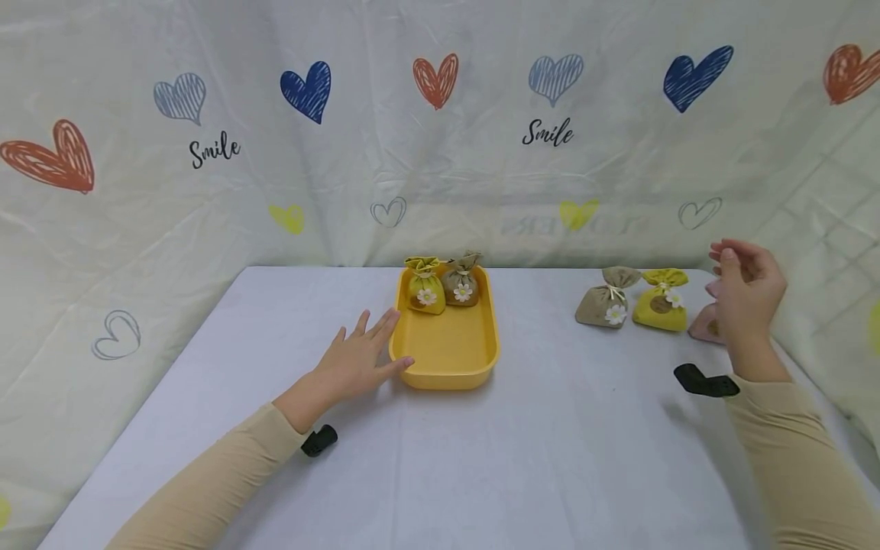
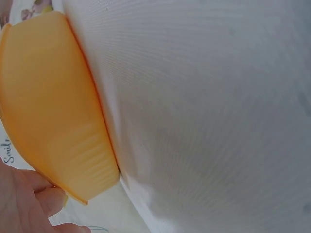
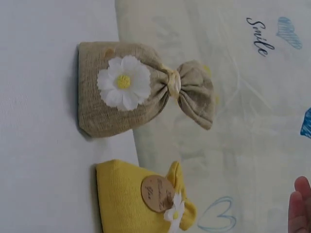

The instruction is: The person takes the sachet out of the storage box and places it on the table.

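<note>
My left hand (image 1: 357,359) rests on the left rim of a yellow tray (image 1: 447,359), its fingers spread and straight. Inside the tray's far end stand a yellow sachet (image 1: 426,286) and a grey-brown sachet (image 1: 462,283), each with a white flower. Raised at the right, my right hand (image 1: 751,286) has loosely bent fingers and nothing in it. Behind it a pink sachet (image 1: 706,325) is partly hidden. Beside that one lie a second yellow sachet (image 1: 660,305) and a second grey-brown sachet (image 3: 119,90), its flower facing the right wrist camera.
A white cloth covers the table (image 1: 536,443). Behind it hangs a pale curtain (image 1: 481,168) printed with hearts and the word Smile. Black straps with small cameras sit at both wrists.
</note>
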A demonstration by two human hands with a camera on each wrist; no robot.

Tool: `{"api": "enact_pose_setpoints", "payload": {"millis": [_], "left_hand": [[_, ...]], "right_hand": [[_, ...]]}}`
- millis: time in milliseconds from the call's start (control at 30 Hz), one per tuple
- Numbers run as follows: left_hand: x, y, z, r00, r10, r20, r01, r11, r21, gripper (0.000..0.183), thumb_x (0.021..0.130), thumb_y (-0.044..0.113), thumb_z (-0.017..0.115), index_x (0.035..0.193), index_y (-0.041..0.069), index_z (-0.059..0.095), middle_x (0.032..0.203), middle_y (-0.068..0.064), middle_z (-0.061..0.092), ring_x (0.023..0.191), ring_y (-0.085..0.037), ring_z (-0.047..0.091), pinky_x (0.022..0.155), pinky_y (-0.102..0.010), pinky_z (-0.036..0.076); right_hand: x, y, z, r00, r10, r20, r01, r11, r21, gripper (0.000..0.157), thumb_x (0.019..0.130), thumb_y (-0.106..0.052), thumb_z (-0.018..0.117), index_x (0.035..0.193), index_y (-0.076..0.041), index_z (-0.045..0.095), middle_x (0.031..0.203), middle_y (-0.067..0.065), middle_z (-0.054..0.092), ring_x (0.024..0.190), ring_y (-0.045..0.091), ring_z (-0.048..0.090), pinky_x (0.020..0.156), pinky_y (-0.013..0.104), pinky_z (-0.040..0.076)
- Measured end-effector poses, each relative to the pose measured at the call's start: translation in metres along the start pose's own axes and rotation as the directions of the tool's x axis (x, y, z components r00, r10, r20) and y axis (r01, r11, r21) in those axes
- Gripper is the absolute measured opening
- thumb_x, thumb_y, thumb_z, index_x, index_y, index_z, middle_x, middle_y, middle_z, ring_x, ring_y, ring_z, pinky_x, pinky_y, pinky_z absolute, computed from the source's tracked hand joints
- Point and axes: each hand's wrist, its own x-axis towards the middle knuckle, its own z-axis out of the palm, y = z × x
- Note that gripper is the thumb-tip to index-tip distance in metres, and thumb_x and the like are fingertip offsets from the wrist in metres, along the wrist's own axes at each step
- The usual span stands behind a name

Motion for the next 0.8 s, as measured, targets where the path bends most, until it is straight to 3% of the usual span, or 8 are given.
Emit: {"api": "enact_pose_setpoints", "payload": {"millis": [233, 567, 800], "left_hand": [[0.002, -0.002, 0.001, 1.000, -0.001, -0.004, 0.001, 1.000, 0.004, 0.093, 0.100, 0.068, 0.047, 0.166, 0.014, 0.011, 0.170, 0.000, 0.013, 0.155, -0.042, 0.006, 0.117, -0.070, 0.012], [0.001, -0.001, 0.000, 1.000, 0.002, 0.005, -0.002, 1.000, 0.012, 0.094, 0.099, 0.069, 0.046, 0.166, 0.014, 0.010, 0.170, 0.000, 0.013, 0.155, -0.042, 0.006, 0.116, -0.071, 0.012], [0.002, -0.001, 0.000, 1.000, 0.005, -0.001, -0.005, 1.000, 0.014, 0.094, 0.099, 0.070, 0.045, 0.166, 0.013, 0.011, 0.170, -0.001, 0.013, 0.155, -0.043, 0.007, 0.116, -0.071, 0.012]], "right_hand": [[-0.006, -0.003, 0.019, 0.993, -0.079, 0.086, 0.088, 0.989, -0.117, 0.028, 0.109, -0.019, 0.051, 0.131, -0.010, 0.065, 0.111, -0.018, 0.065, 0.106, 0.002, 0.062, 0.096, 0.016, 0.047], [-0.015, -0.006, 0.049, 0.962, -0.171, 0.212, 0.191, 0.978, -0.079, 0.026, 0.109, -0.018, 0.051, 0.129, -0.008, 0.065, 0.112, -0.015, 0.066, 0.104, 0.002, 0.063, 0.091, 0.016, 0.048], [-0.023, -0.008, 0.069, 0.920, -0.251, 0.299, 0.274, 0.961, -0.036, 0.030, 0.109, -0.014, 0.052, 0.129, 0.004, 0.063, 0.109, -0.015, 0.066, 0.101, 0.000, 0.063, 0.091, 0.016, 0.050]]}}
